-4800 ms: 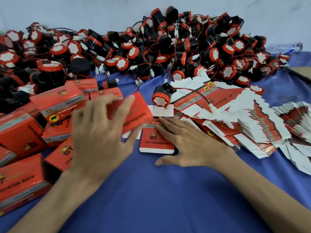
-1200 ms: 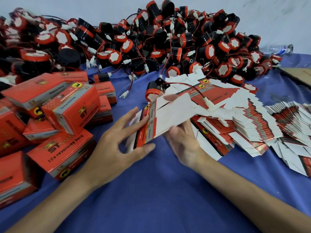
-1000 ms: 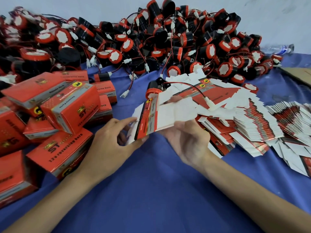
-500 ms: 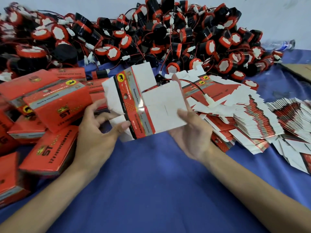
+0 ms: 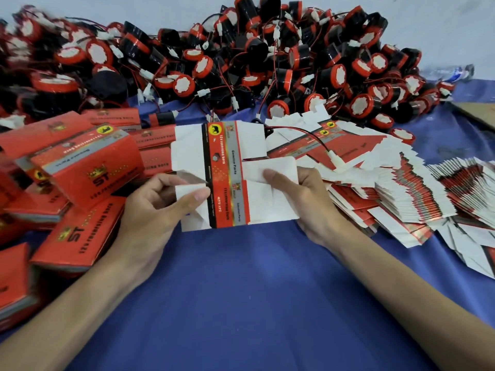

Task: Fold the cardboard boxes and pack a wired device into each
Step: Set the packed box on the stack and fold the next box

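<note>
Half a second earlier the flat cardboard box (image 5: 227,178) was tilted. It has since been straightened, so its printed strip runs straight up and down. The box is unfolded and shows its white inner side and flaps, with a red, black and grey printed strip down the middle. It is held in the air above the middle of the desk (image 5: 241,303), which is covered in blue cloth, directly between the two hands.

The left hand (image 5: 158,210) holds the box's left side, its thumb and curled fingers pinching a small white flap. The right hand (image 5: 313,207) grips the right side, with its thumb pressed onto a white flap on the front and its fingers hidden behind the sheet. Both bare forearms reach in from the near edge.

Along the left edge lie the folded boxes (image 5: 85,170), red with dark print, heaped on one another. Toward the right edge, fanned stacks of flat blanks (image 5: 401,194) begin just behind the right hand. A red and black wire with a white connector (image 5: 334,159) rests on them.

Along the far edge sits a large heap of wired devices (image 5: 241,62), round and black with red rims. A plastic bottle (image 5: 452,72) lies near the far right corner.
</note>
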